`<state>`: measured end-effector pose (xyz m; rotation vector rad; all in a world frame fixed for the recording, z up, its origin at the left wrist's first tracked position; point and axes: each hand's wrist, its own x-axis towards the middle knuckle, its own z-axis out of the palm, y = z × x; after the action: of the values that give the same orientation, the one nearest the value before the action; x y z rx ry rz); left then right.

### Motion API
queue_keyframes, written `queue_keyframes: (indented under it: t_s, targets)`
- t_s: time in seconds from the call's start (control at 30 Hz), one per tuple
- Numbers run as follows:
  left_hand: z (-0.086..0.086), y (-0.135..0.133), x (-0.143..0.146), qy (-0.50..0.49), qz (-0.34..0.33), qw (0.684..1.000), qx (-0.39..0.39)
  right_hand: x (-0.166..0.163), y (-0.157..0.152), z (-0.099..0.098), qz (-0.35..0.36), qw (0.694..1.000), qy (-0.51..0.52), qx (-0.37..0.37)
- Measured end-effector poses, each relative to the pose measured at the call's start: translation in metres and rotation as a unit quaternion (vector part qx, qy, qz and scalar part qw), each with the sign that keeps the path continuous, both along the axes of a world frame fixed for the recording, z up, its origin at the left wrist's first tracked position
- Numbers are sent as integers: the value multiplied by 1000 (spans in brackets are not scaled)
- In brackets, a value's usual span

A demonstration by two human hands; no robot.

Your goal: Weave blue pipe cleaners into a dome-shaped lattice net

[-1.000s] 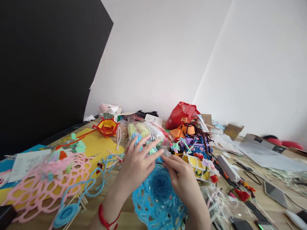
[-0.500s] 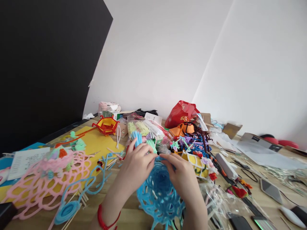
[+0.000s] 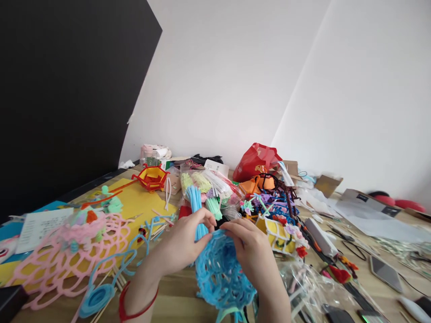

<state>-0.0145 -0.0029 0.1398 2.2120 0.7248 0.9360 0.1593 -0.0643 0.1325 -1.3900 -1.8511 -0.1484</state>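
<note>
A blue openwork pipe-cleaner basket (image 3: 224, 273) is tilted in front of me, its opening towards me. My right hand (image 3: 252, 244) pinches its upper rim between thumb and fingers. Just left of that pinch is my left hand (image 3: 188, 237), with thumb and forefinger apart at the rim; nothing shows between them. Behind my left hand lies a bundle of light blue pipe cleaners (image 3: 194, 199). A mint green bundle (image 3: 213, 208) is beside it. At the lower left a blue pipe cleaner is wound into a flat coil (image 3: 97, 299) with a loose wavy tail.
A pink looped net (image 3: 63, 273) spreads over yellow sheets at left. Further back are a red and yellow bowl (image 3: 151, 178) and a red bag (image 3: 256, 162). A yellow and white flowered piece (image 3: 279, 235), plastic wrap (image 3: 308, 287) and a phone (image 3: 386, 272) lie at right.
My left hand has moved down and left, its thumb and forefinger parting from the rim. The basket has tipped slightly; my right hand still pinches its rim.
</note>
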Motion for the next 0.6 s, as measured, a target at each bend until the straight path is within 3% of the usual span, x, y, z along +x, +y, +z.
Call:
queue_keyframes:
  t_s: [0.2, 0.47, 0.6]
  targets:
    - [4, 5, -15, -32, -65, 993, -89, -3, 1, 0, 61, 998, 24, 23]
    - [-4, 6, 1, -34, 61, 997, 15, -10, 1, 2, 26, 999, 46, -6]
    - [0, 7, 4, -134, 49, 989, -33, -9, -2, 6, 66, 991, 115, 0]
